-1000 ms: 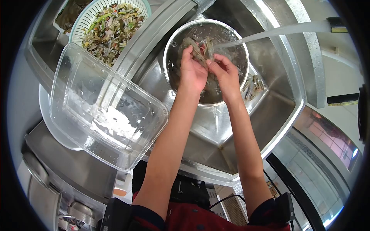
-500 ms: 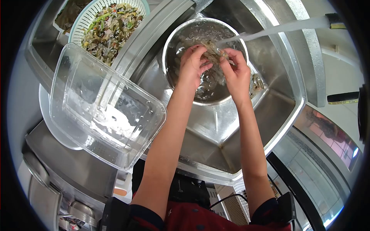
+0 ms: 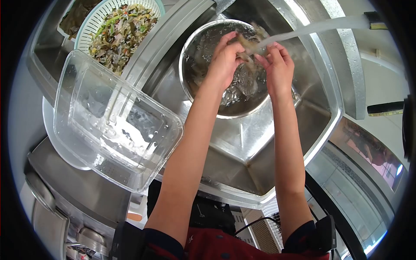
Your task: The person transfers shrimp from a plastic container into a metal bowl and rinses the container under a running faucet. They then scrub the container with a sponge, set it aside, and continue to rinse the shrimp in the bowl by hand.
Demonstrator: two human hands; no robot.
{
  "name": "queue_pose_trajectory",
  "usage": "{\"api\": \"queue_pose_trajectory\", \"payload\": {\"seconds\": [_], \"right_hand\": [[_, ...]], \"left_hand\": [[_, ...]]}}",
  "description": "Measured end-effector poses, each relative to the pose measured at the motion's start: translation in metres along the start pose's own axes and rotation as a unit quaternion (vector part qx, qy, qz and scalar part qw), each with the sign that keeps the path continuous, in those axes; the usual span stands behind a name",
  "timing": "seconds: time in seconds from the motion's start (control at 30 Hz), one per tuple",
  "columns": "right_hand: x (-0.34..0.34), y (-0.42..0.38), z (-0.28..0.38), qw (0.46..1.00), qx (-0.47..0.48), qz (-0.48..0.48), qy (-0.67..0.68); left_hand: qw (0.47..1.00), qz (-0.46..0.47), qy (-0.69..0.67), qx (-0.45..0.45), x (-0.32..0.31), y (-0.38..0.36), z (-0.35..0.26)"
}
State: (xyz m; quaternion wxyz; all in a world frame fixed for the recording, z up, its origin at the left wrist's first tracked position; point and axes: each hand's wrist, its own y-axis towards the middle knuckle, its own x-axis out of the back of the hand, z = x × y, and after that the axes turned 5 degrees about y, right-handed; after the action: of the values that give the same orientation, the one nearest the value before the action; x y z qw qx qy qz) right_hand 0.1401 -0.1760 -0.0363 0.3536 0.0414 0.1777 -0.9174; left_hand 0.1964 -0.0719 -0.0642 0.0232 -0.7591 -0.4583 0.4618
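Note:
Over a round steel bowl [image 3: 182, 65] of water, my left hand [image 3: 225, 60] has its fingers curled round a greyish-brown shrimp [image 3: 248, 45]. My right hand [image 3: 278, 67] is at the bowl's right side, thumb and fingers apart, with nothing clear between them; its thumb tip is close to the shrimp. A stream of water [image 3: 312, 30] comes from the tap [image 3: 376, 20] at the upper right and falls between my hands. More shrimp [image 3: 247, 82] lie in the rippling water below, partly blurred.
The bowl stands in a steel sink [image 3: 234, 173]. A clear plastic container [image 3: 117, 125] rests at the left, over a white bowl [image 3: 54, 134]. Behind it is a green-rimmed strainer [image 3: 82, 39] of mixed food scraps [image 3: 117, 39]. A dark handle [image 3: 385, 109] is at the right.
Both hands have moved up; my right hand has also shifted right, away from my left. The shrimp between them has moved up. Shrimp now show at the bowl's upper right edge.

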Motion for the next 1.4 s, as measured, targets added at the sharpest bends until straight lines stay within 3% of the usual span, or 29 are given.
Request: {"api": "queue_pose_trajectory", "payload": {"seconds": [0.23, 0.33, 0.47, 0.5, 0.53, 0.57, 0.67, 0.7, 0.73, 0.8, 0.83, 0.9, 0.93, 1.07, 1.2, 1.27, 1.33, 1.37, 1.4], "right_hand": [[0.004, 0.003, 0.015, 0.996, -0.045, -0.010, 0.073], [0.003, 0.002, 0.017, 0.986, -0.109, 0.001, 0.124], [0.006, 0.002, 0.004, 0.967, -0.196, 0.041, 0.155], [0.004, -0.003, 0.004, 0.972, -0.203, 0.059, 0.099], [0.002, -0.006, 0.004, 0.974, -0.208, 0.077, 0.042], [0.004, -0.007, 0.000, 0.976, -0.200, 0.080, -0.027], [0.010, -0.014, -0.003, 0.962, -0.220, 0.121, -0.107], [0.012, -0.016, -0.002, 0.949, -0.242, 0.132, -0.152], [0.014, -0.018, -0.003, 0.950, -0.241, 0.133, -0.151], [0.022, -0.021, -0.006, 0.942, -0.139, 0.148, -0.269], [0.029, -0.020, -0.009, 0.948, -0.093, 0.129, -0.275], [0.038, -0.015, -0.009, 0.955, -0.056, 0.077, -0.280], [0.042, -0.011, -0.009, 0.958, -0.021, 0.025, -0.284], [0.055, 0.007, -0.024, 0.934, 0.001, 0.000, -0.358], [0.062, 0.016, -0.066, 0.920, -0.111, 0.071, -0.368], [0.055, 0.010, -0.080, 0.926, -0.019, 0.082, -0.367], [0.045, 0.005, -0.079, 0.932, -0.014, 0.102, -0.348], [0.044, 0.000, -0.077, 0.905, -0.028, 0.080, -0.417], [0.037, -0.006, -0.071, 0.872, -0.042, 0.058, -0.484]], "left_hand": [[0.999, -0.001, -0.048, -0.007, -0.005, -0.006, -0.002], [0.997, -0.041, -0.057, -0.019, 0.004, -0.008, 0.007], [0.989, -0.144, 0.044, 0.011, 0.015, -0.026, 0.022], [0.954, -0.144, 0.262, -0.035, 0.020, -0.036, 0.022], [0.870, -0.136, 0.467, -0.080, 0.024, -0.042, 0.021], [0.872, -0.132, 0.471, -0.030, 0.027, -0.046, 0.019], [0.845, -0.135, 0.515, -0.051, 0.031, -0.061, 0.013], [0.783, -0.142, 0.595, -0.111, 0.033, -0.065, 0.015], [0.783, -0.142, 0.596, -0.112, 0.037, -0.068, 0.018], [0.656, -0.131, 0.704, -0.239, 0.038, -0.073, 0.014], [0.655, -0.130, 0.704, -0.242, 0.036, -0.076, 0.006], [0.741, -0.102, 0.663, -0.022, 0.030, -0.084, -0.011], [0.742, -0.101, 0.663, -0.022, 0.030, -0.087, -0.014], [0.708, -0.119, 0.686, -0.117, 0.029, -0.098, -0.014], [0.693, -0.096, 0.697, -0.159, 0.015, -0.113, -0.013], [0.687, -0.071, 0.701, -0.178, 0.010, -0.115, -0.013], [0.770, -0.040, 0.613, -0.171, 0.006, -0.117, -0.010], [0.806, -0.058, 0.562, -0.176, 0.011, -0.111, -0.002], [0.806, -0.056, 0.563, -0.175, 0.025, -0.101, 0.012]]}}
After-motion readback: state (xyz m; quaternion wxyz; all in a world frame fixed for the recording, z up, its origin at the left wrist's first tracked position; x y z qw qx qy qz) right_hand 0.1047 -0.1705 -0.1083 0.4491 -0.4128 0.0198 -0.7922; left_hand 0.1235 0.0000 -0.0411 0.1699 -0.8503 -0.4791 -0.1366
